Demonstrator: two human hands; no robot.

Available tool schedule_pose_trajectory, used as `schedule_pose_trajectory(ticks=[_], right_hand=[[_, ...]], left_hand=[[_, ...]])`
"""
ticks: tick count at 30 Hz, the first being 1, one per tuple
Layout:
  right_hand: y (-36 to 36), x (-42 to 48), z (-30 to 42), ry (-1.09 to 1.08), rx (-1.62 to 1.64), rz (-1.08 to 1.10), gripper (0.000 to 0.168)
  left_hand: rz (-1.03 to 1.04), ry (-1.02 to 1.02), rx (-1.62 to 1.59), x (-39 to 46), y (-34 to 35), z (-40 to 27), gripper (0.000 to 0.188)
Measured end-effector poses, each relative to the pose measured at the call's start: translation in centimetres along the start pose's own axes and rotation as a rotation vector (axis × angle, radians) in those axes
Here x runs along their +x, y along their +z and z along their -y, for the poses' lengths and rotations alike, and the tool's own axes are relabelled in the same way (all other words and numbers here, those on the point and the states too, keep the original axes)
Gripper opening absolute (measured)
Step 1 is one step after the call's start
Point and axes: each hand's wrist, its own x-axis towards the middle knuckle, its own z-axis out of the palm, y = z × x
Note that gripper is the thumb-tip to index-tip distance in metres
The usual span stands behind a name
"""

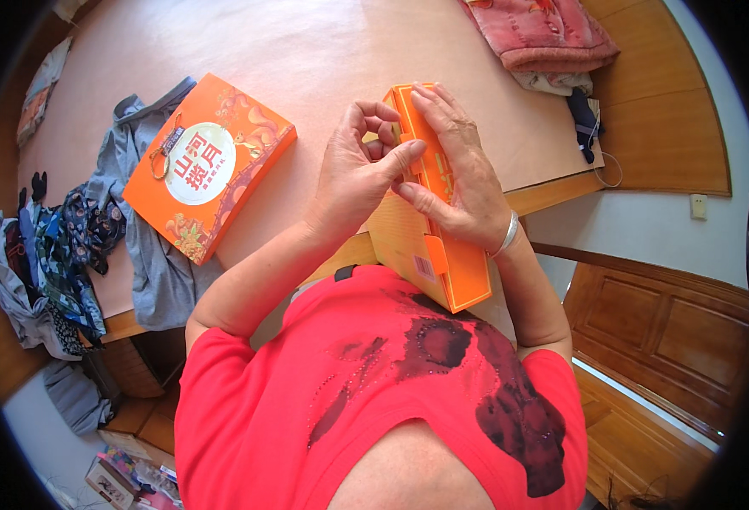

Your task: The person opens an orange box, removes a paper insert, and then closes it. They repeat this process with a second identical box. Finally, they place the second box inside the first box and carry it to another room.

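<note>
An orange cardboard gift box (406, 248) with yellow sides stands tilted in front of my chest, its near end close to my red shirt. My right hand (460, 159) lies along its narrow orange side, fingers stretched toward the far end and thumb on the edge. My left hand (365, 159) is at the box's other edge by a closure tab, fingers curled and thumb over the orange side. Whether its fingertips pinch the tab is hidden. A second tuck tab (436, 254) lies against the side nearer me. A matching lidded box (205, 166) with a cord handle lies to the left.
The boxes are at a bed (323, 38) with a pinkish cover and wooden edge. A grey garment (151, 255) lies partly under the left box, beside several dark patterned clothes (75, 229). A folded red blanket (553, 38) sits far right. A wooden door (661, 331) stands lower right.
</note>
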Motion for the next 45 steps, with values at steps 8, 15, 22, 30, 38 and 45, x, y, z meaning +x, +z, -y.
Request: schedule_pose_trajectory(ticks=[8, 15, 22, 30, 38, 45], right_hand=[[-0.1, -0.1, 0.0, -0.014, -0.03, -0.004, 0.094], [-0.1, -0.5, -1.1, -0.011, 0.07, -0.039, 0.095], [0.1, -0.4, -1.1, -0.007, 0.133, -0.051, 0.087], [0.7, -0.4, -0.8, 0.001, 0.288, -0.1, 0.076], [1.9, -0.6, -1.7, 0.036, 0.12, -0.169, 0.064], [1.9, -0.8, -1.1, 0.054, 0.11, -0.164, 0.062]], left_hand=[[0.032, 0.029, 0.029, 0.5, -0.2, 0.6, 0.033], [0.012, 0.231, 0.267, -3.0, -0.1, 1.4, 0.044], [-0.042, 0.617, 1.049, -4.2, 0.3, 3.4, 0.065], [-0.113, 0.57, 1.141, -3.9, 1.6, 3.4, 0.069], [-0.016, 0.577, 0.722, -6.5, -0.3, 2.2, 0.05], [0.206, 0.227, 0.528, -7.6, -0.4, 0.5, 0.023]])
